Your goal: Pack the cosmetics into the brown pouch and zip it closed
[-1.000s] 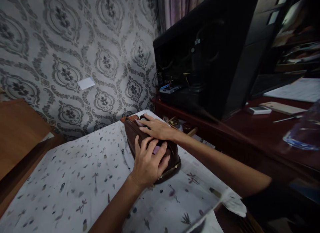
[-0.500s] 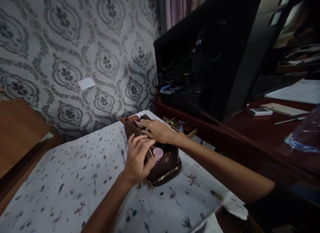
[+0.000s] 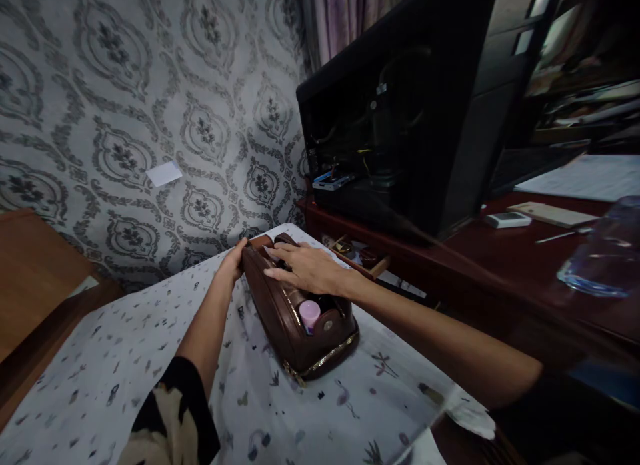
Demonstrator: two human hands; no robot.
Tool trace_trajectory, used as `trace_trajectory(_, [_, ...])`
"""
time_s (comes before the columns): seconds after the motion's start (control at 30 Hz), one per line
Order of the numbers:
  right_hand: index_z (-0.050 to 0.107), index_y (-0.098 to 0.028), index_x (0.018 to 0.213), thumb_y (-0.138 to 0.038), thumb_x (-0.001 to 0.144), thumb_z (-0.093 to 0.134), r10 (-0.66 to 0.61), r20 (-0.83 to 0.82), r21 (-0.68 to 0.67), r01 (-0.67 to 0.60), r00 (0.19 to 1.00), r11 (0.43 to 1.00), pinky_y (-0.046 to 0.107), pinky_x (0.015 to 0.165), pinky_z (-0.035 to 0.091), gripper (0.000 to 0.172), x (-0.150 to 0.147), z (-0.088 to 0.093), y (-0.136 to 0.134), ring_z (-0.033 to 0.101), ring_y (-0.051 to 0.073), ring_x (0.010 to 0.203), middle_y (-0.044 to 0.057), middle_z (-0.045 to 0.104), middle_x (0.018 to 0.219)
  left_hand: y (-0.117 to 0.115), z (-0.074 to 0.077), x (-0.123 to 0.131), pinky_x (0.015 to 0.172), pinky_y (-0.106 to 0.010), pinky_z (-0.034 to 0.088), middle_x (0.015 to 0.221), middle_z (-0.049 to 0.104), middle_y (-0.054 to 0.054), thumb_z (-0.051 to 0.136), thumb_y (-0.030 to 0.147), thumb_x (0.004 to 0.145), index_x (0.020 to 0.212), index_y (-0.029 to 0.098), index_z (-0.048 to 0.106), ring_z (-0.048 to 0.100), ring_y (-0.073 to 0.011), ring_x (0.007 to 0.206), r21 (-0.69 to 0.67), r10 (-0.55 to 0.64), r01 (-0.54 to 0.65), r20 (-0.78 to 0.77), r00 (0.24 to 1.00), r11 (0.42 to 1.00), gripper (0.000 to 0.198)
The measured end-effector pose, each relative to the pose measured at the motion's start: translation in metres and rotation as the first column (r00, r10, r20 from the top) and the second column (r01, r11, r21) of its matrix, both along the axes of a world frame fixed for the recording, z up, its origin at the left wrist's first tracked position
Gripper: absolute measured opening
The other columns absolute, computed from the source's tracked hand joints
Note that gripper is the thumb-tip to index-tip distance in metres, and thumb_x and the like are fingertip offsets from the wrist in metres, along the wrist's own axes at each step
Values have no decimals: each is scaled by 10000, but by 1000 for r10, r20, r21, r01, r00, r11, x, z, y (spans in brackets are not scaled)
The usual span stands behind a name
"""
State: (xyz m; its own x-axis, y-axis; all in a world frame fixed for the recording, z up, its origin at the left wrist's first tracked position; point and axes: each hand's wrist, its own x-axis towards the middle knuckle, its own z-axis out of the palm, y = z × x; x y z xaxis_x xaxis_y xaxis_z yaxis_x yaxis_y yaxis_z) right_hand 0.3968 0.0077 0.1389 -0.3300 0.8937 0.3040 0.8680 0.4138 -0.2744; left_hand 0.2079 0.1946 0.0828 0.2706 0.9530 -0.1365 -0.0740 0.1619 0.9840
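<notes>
A brown leather bag (image 3: 280, 325) with gold zips lies open on a white patterned cloth (image 3: 190, 358). A pink-lidded container (image 3: 310, 314) shows in its near part. My left hand (image 3: 233, 260) is at the far left end of the bag, its fingertips on the bag's edge and partly hidden. Over the bag's opening lies my right hand (image 3: 313, 268), fingers spread and palm down; something small and pale shows by its fingertips, too small to name.
A black computer case (image 3: 390, 132) stands on the dark red desk (image 3: 500, 265) at right. Beneath it a small drawer (image 3: 373, 268) is pulled out. A clear plastic container (image 3: 600, 258), a small white device (image 3: 508, 220) and papers (image 3: 585, 177) lie on the desk.
My left hand has moved from beside the pink lid up to the bag's far left end. My right hand stays over the opening. The view has shifted slightly.
</notes>
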Motion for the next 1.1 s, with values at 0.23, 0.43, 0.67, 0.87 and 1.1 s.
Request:
trace_trajectory(0.23, [513,-221,1454,-585,1013,373,2,20,-12,-2,1000,1000,468,1031,430,588,2,3,-3,551,354,1259,108,519,1483,25,7,9,762,-376,578,865,715,-84,575,471,946,1037,120,673,681,-195,766,-134,-34,32,-17,999,990,375])
trace_trajectory(0.43, [496,-209,1466,-579,1015,373,7,22,-18,-6,1000,1000,468,1022,443,595,2,7,-7,526,359,1287,103,484,1515,34,11,15,836,-398,580,1192,631,-90,608,367,954,1227,155,591,648,-199,993,-33,56,-56,18,998,998,346])
trace_trajectory(0.67, [507,-217,1456,-592,1010,376,-2,27,-16,2,1000,1000,478,1030,438,597,1,5,-6,546,362,1262,108,533,1462,11,25,16,721,-239,549,806,720,19,716,111,716,1033,184,629,679,-124,709,194,71,-94,125,990,977,336])
trace_trajectory(0.87, [497,-216,1468,-610,1005,374,3,5,-5,-3,1000,1000,458,1028,432,621,1,2,-2,574,341,1229,124,538,1457,6,36,20,693,-285,555,715,722,-56,780,339,677,851,142,653,701,-193,707,232,89,-106,81,993,967,292])
trace_trajectory(1.1, [466,-208,1496,-617,1001,380,1,-6,-6,-1,1000,1000,465,1041,424,649,2,-1,0,578,343,1238,140,528,1468,-12,37,27,831,-302,551,948,760,-40,817,320,638,992,194,683,709,-221,919,385,67,-81,50,997,919,399])
